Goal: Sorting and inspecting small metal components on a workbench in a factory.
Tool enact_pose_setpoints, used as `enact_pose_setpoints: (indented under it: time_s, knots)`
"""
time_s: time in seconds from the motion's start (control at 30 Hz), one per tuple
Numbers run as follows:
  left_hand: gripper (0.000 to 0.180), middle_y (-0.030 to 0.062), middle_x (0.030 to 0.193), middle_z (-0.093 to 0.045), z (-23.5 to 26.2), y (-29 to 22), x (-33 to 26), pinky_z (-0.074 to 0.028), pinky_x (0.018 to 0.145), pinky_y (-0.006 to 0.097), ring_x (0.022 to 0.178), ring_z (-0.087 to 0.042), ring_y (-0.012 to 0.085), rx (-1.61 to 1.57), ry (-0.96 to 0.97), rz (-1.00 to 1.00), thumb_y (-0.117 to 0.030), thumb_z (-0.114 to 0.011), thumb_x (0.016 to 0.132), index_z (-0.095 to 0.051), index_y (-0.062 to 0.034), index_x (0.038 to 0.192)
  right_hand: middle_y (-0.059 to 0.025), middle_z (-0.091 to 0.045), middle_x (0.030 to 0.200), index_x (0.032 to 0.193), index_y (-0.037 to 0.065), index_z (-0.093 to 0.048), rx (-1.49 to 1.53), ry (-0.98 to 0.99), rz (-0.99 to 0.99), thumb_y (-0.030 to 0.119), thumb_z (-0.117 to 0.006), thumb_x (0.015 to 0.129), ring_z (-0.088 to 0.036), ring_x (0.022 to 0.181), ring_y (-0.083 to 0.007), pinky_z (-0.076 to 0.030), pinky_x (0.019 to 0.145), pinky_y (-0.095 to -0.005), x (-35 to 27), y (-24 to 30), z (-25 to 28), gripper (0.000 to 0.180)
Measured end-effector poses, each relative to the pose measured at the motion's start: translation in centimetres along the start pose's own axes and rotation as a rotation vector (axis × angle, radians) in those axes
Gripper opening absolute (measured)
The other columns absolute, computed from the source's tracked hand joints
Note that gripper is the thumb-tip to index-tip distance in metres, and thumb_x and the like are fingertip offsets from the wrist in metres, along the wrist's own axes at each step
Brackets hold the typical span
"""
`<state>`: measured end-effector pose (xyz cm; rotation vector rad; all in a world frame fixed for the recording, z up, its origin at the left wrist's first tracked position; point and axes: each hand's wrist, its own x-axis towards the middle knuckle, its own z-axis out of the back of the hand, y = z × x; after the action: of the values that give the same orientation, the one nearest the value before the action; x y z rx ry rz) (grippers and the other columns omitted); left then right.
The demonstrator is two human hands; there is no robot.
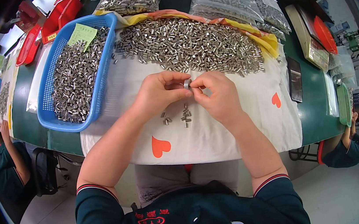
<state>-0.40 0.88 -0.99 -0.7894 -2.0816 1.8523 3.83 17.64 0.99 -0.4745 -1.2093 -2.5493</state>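
Observation:
My left hand [157, 90] pinches a small, round, grey metal piece [187, 84], ring-like in outline, above the white cloth [222, 138]. Fingertips of my right hand [219, 94] are closed right against its other side; whatever they grip is hidden. Below my hands lie several loose metal cylinders [185, 118], short and shiny, with a couple more beside them toward my left forearm. Beyond my fingers spreads a large heap of the same cylinders [194, 44], bordered by a yellow and red cloth edge [264, 38].
A blue basket [42, 105] full of cylinders, with a green paper note [82, 34], stands at left. Bags of metal parts [224, 0] lie at the back. A dark phone-like slab [294, 79] rests at right. Co-workers sit on both sides.

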Motion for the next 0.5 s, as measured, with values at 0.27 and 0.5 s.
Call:
enact_pose_setpoints:
  time_s: [0.27, 0.5]
  knots:
    - [0.036, 0.0021, 0.081, -0.061, 0.2, -0.4, -0.2, -0.047, 0.065, 0.020, 0.072, -0.056, 0.0058, 0.092, 0.020, -0.005, -0.004, -0.070, 0.070, -0.059, 0.0021, 0.104, -0.0035, -0.058, 0.067, 0.071, 0.003, -0.057, 0.158, 0.064, -0.108, 0.003, -0.062, 0.070, -0.055, 0.062, -0.0160, -0.044, 0.056, -0.0288, -0.1, 0.1, 0.4, 0.005]
    - [0.035, 0.0043, 0.085, -0.062, 0.0, -1.2, -0.5, -0.048, 0.069, 0.021, 0.077, -0.057, 0.0070, 0.045, 0.154, 0.012, 0.000, -0.070, 0.070, -0.059, 0.0024, 0.104, 0.0052, -0.053, 0.066, 0.071, 0.005, -0.056, 0.571, 0.338, -0.503, 0.005, -0.068, 0.069, -0.045, 0.059, -0.0027, -0.038, 0.053, -0.0193, 0.6, -1.8, 1.6, 0.012]
